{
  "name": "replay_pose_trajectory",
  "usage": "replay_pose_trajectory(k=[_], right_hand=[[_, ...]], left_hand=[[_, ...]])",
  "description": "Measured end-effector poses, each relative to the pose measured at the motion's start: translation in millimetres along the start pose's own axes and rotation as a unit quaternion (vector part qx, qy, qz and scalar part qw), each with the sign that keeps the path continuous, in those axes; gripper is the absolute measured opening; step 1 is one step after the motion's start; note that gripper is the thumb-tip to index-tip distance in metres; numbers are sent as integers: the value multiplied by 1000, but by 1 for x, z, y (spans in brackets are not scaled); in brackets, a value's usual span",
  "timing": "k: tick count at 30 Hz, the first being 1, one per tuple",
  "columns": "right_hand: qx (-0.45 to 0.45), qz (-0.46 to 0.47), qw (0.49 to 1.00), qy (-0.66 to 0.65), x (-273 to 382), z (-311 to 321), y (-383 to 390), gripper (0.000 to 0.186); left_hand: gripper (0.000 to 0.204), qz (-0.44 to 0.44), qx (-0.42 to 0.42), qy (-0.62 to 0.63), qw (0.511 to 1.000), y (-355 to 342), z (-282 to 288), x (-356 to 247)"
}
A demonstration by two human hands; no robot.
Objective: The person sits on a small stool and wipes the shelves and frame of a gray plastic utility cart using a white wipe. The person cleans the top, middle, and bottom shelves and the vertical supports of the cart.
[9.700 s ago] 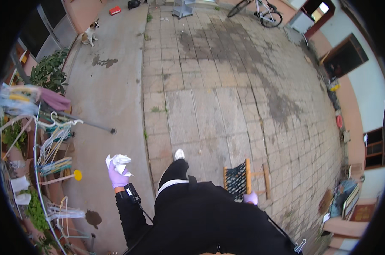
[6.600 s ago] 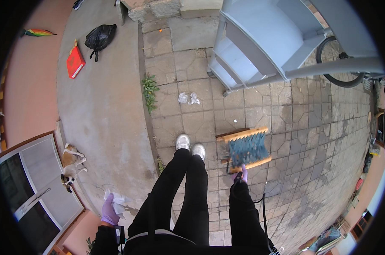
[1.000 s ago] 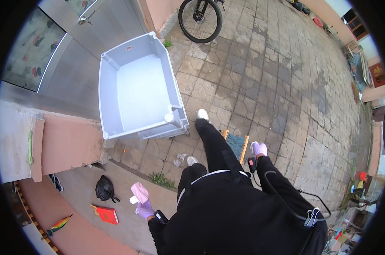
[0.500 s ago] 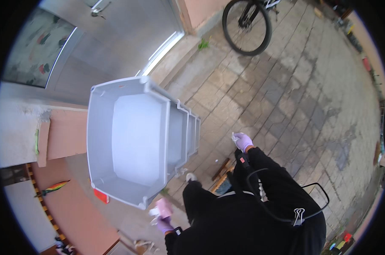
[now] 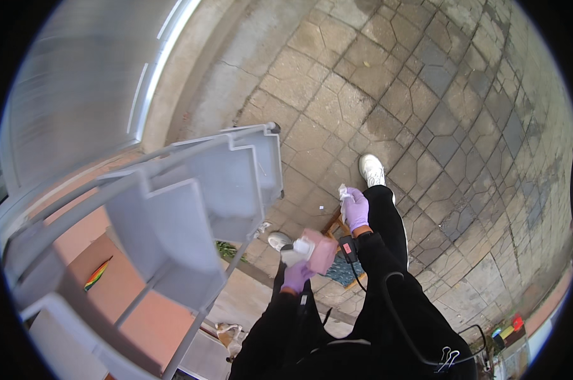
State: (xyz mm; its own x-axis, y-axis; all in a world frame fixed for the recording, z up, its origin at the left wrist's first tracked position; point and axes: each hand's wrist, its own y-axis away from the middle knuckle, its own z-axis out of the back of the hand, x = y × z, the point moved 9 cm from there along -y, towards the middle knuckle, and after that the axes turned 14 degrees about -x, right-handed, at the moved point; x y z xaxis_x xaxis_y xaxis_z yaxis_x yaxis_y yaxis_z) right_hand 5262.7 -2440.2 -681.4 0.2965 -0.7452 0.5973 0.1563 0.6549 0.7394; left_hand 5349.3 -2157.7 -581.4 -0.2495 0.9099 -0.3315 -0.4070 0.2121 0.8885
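Observation:
My left hand (image 5: 297,276), in a purple glove, is closed around a soft pink tissue pack (image 5: 322,251). White tissue (image 5: 304,246) shows at the near end of the pack, along with a pale flat piece I cannot make out. To the right, my right hand (image 5: 356,209), also gloved in purple, pinches a crumpled white tissue (image 5: 344,192) that sticks out past the fingertips. The two hands are apart, in front of my legs. A grey plastic rack with tiered bins (image 5: 226,183) stands left of my left hand, not touched by it.
A low wooden stool with a blue seat (image 5: 345,271) is partly hidden beneath my hands. My white shoes (image 5: 371,170) are on the paving (image 5: 425,126). A brown and white animal (image 5: 228,339) is at lower left. A metal door (image 5: 84,82) is at upper left.
The view has swung down, and the bicycle has left it. My left hand has come closer to my right with the pink pack. The rack now shows from its stepped side.

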Motion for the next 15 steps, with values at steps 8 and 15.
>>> replay_pose_trajectory(k=[8,15], right_hand=[[-13,36,994,-104,14,17,-42,26],[21,139,990,-26,47,-1,-42,25]], left_hand=[[42,68,-206,137,967,-240,-71,-20],[37,-101,97,-44,989,-213,-169,32]])
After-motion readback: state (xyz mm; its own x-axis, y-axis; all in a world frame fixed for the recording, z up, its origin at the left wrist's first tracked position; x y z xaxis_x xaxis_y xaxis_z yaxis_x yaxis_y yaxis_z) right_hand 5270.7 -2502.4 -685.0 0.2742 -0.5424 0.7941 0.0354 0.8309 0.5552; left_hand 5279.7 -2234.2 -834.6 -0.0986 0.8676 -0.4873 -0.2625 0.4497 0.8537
